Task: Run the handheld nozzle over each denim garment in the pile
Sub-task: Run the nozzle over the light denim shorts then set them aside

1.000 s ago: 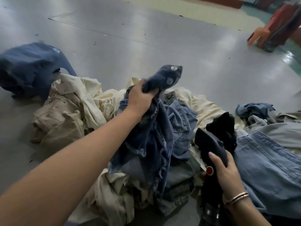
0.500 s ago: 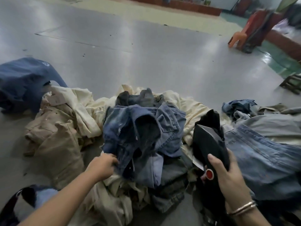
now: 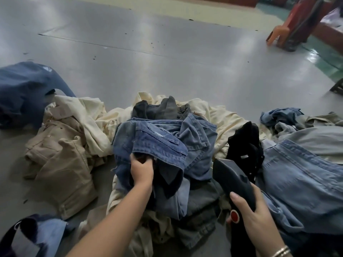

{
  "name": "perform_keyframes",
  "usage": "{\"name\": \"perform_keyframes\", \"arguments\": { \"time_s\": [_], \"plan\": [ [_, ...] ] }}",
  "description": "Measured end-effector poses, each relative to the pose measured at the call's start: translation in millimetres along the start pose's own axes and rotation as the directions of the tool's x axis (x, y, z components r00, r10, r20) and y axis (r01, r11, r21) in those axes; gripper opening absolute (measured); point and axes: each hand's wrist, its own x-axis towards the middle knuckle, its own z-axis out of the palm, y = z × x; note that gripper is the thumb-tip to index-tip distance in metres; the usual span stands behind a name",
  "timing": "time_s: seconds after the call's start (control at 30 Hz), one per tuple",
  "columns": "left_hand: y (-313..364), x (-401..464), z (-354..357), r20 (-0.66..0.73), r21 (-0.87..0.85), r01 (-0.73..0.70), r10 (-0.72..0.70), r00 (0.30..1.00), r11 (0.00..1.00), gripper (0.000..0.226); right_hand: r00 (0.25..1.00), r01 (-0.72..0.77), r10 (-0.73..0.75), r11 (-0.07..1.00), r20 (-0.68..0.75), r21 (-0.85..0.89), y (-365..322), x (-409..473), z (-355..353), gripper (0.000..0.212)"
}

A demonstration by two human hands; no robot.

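A heap of garments lies on the grey floor. On top in the middle sits a dark blue denim garment (image 3: 157, 141) with a frayed patch. My left hand (image 3: 142, 170) grips its lower edge, fingers curled into the fabric. My right hand (image 3: 254, 217) holds a black handheld nozzle (image 3: 235, 179) with a red button, its head pointing up and left beside the denim, not touching it. A light blue denim garment (image 3: 300, 175) lies to the right. A black garment (image 3: 245, 143) sits just behind the nozzle.
Cream cloth (image 3: 89, 115) and tan trousers (image 3: 61, 164) lie on the left of the heap. A dark blue garment (image 3: 26, 88) lies apart at far left. An orange plastic chair (image 3: 278, 34) stands far back right. A dark bag strap (image 3: 16, 236) shows at bottom left.
My left hand dropped the lifted dark denim onto the heap, went low, then moved up to grip the denim's lower edge. The nozzle stayed in my right hand, nearly still.
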Motion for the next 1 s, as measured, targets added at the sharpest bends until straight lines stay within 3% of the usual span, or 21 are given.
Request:
{"name": "perform_keyframes", "arguments": {
  "time_s": [0.03, 0.1, 0.17, 0.2, 0.27, 0.33, 0.47, 0.53, 0.63, 0.7, 0.77, 0.83, 1.0],
  "plan": [
    [-0.7, -8.9, 3.3, -0.016, -0.092, 0.033, -0.034, 0.999, 0.995, 0.013, 1.000, -0.011, 0.011, 1.000, 0.010, 0.010, -0.1, 1.3, 1.0, 0.028],
    [-7.9, -28.6, 1.0, 0.035, -0.284, 0.155, -0.152, 0.988, 0.946, 0.020, 1.000, -0.020, 0.020, 1.000, 0.022, 0.018, -1.2, 2.9, 3.3, 0.029],
    [-13.9, -44.2, -2.9, 0.293, -0.509, 0.386, -0.267, 0.918, 0.770, 0.021, 1.000, 0.011, -0.011, 1.000, 0.008, 0.025, -0.9, 4.0, 5.3, 0.030],
    [-14.6, -49.3, -3.1, 0.418, -0.530, 0.444, -0.233, 0.878, 0.723, 0.022, 1.000, 0.025, -0.025, 1.000, 0.012, 0.017, 0.1, 4.0, 6.0, 0.031],
    [-4.4, -49.9, 5.9, 0.547, -0.461, 0.425, -0.128, 0.828, 0.779, 0.043, 0.999, 0.027, -0.027, 1.000, 0.042, 0.002, 2.8, 2.8, 7.3, 0.033],
    [19.2, -39.7, 21.3, 0.531, -0.421, 0.411, -0.147, 0.834, 0.809, 0.054, 0.999, 0.018, -0.019, 1.000, 0.050, 0.010, 7.2, 0.8, 6.5, 0.035],
    [52.8, -1.2, 30.5, 0.470, -0.598, 0.563, -0.320, 0.823, 0.571, 0.034, 0.999, 0.000, -0.003, 0.999, 0.047, 0.046, 7.4, -3.7, 2.7, 0.038],
    [49.9, 1.8, 19.5, 0.465, -0.593, 0.593, -0.371, 0.804, 0.544, 0.036, 0.999, -0.005, 0.001, 0.998, 0.054, 0.065, 3.6, -2.6, 0.6, 0.039],
    [39.1, -18.3, -12.4, 0.482, -0.639, 0.553, -0.281, 0.830, 0.535, 0.032, 0.996, 0.060, -0.064, 0.996, 0.058, 0.068, -6.9, 4.0, 1.6, 0.045],
    [42.1, -36.8, -31.2, 0.511, -0.645, 0.517, -0.185, 0.839, 0.563, 0.045, 0.985, 0.157, -0.160, 0.987, 0.066, 0.045, -16.2, 7.1, 5.2, 0.051],
    [54.0, -56.7, -39.3, 0.572, -0.530, 0.516, -0.166, 0.804, 0.673, 0.051, 0.965, 0.250, -0.250, 0.968, 0.074, 0.014, -24.5, 7.5, 11.2, 0.055],
    [69.2, -76.9, -41.9, 0.624, -0.398, 0.514, -0.187, 0.759, 0.760, 0.042, 0.948, 0.314, -0.311, 0.949, 0.073, -0.035, -31.2, 5.4, 19.2, 0.059],
    [95.4, -112.2, -54.9, 0.704, -0.261, 0.510, -0.200, 0.681, 0.820, 0.045, 0.909, 0.418, -0.415, 0.900, 0.048, -0.121, -37.8, 2.0, 40.6, 0.070]
  ]
}}
